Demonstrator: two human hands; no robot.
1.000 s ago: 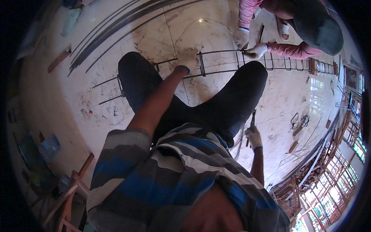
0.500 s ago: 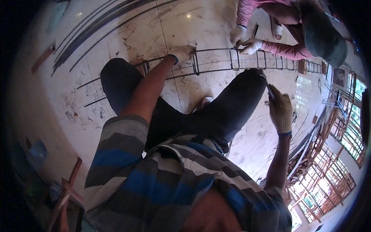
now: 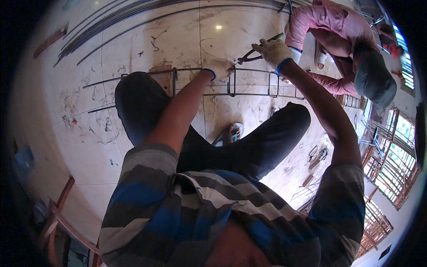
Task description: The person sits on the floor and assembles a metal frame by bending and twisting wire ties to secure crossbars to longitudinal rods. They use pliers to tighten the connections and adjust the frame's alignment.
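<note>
A long rebar cage [image 3: 253, 94] of thin rods and rectangular stirrups lies across the floor in front of my knees. My left hand [image 3: 220, 70], in a pale work glove with a blue cuff, is closed round its far rod beside a stirrup [image 3: 232, 84]. My right hand [image 3: 275, 54], gloved likewise, holds dark pincers [image 3: 250, 58] with the handles spread apart. The pincers' jaws point left, close to my left fingertips at the stirrup corner. Whether they grip a wire is too small to tell.
A co-worker in a pink top [image 3: 327, 22] and dark cap [image 3: 376, 82] crouches close at the right; their gloved hands are partly hidden behind my right wrist. Loose rods [image 3: 113, 22] lie at the far left. Wire scraps [image 3: 155, 39] litter the tiles. Wooden pieces [image 3: 62, 198] stand near left.
My right hand has swung from beside my right knee up and left to the cage, bringing the pincers to my left hand. My left hand stays on the rod. The view has shifted.
</note>
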